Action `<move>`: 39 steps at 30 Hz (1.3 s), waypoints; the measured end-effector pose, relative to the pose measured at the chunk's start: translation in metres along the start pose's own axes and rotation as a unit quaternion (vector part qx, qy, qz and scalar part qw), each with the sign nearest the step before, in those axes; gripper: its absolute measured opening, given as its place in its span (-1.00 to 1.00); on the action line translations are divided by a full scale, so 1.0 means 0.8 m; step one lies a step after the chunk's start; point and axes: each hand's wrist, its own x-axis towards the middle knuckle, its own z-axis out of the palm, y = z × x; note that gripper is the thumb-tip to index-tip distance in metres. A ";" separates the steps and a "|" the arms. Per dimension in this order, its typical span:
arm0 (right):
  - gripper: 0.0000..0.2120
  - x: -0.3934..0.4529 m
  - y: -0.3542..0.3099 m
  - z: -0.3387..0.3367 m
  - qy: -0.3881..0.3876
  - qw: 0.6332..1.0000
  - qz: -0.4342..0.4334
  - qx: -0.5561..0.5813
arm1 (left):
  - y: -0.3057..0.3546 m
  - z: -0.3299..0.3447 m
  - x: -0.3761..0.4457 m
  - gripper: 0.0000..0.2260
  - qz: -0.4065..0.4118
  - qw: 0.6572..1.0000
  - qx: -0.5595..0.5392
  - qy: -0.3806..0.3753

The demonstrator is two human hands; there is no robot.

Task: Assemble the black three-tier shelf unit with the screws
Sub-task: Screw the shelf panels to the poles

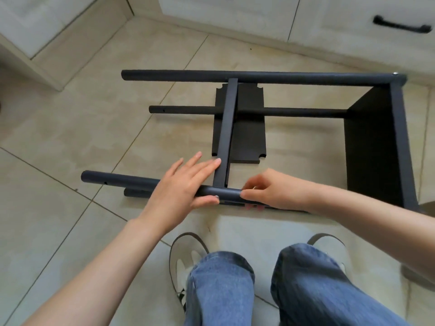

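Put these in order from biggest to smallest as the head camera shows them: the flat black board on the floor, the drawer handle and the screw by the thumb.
1. flat black board
2. drawer handle, though it lies farther from the camera
3. screw by the left hand's thumb

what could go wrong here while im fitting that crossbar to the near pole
1. The left hand lies flat across the near pole without gripping it, so the round pole might roll and lose hole alignment.
2. The crossbar may slip off the pole before a screw bites.
3. The right hand pinches something small at the pole; it could drop onto the tiled floor.
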 end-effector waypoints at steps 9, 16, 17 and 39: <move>-0.79 -0.025 -0.008 0.019 0.058 0.986 -0.004 -0.155 | 0.047 0.002 -0.043 -0.47 -0.253 0.960 -0.058 0.107; -0.79 -0.020 -0.004 0.020 0.075 0.990 0.007 -0.121 | 0.049 -0.021 -0.046 -0.30 -0.502 0.742 -0.346 0.278; -0.79 -0.020 -0.004 0.021 0.080 0.990 0.002 -0.117 | 0.047 -0.023 -0.039 -0.30 -0.517 0.709 -0.385 0.286; -0.78 -0.062 -0.013 -0.031 0.143 0.988 -0.048 -0.038 | 0.035 -0.096 0.024 -0.65 -0.401 0.421 -0.753 0.309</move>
